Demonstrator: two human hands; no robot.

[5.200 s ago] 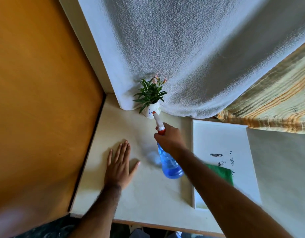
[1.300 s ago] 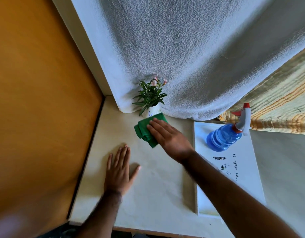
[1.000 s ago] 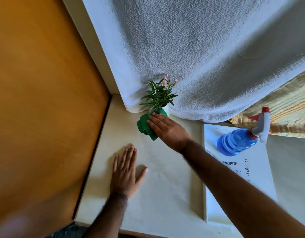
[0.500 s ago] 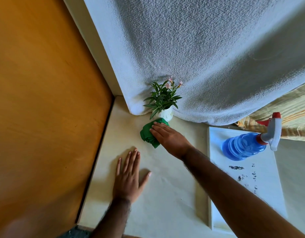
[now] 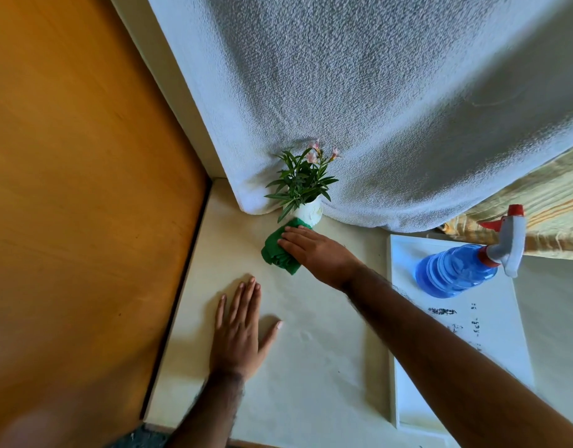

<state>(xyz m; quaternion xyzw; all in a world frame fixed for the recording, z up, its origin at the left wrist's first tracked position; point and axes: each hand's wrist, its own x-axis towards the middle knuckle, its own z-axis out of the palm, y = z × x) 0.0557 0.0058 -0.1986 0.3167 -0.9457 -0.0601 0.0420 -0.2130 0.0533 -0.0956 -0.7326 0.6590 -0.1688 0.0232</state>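
Left hand [image 5: 238, 337]: lying flat on the table [image 5: 311, 376], fingers straight, holding nothing.
Green cloth [image 5: 273, 255]: bunched, lying at 6 o'clock of the plant pot [image 5: 309, 213], touching it.
Right hand [image 5: 314, 253]: pressing the green cloth with straight fingers.
Spray bottle [image 5: 456, 273]: sitting on the white board [image 5: 491, 344], at 3 o'clock of the right hand.

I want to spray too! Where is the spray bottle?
In the head view, the blue spray bottle sits on the white board on the right, beside the striped cloth.

2 bare arms show: the left forearm [image 5: 210, 412] and right forearm [image 5: 440, 344] carry fine hair, thickest near the wrists. The left hand [image 5: 238, 337] has short, trimmed nails, and so does the right hand [image 5: 314, 250]. Dark speckled fabric [image 5: 143, 436] shows at the worktop's [image 5: 311, 367] near edge; whether it is clothing is unclear.
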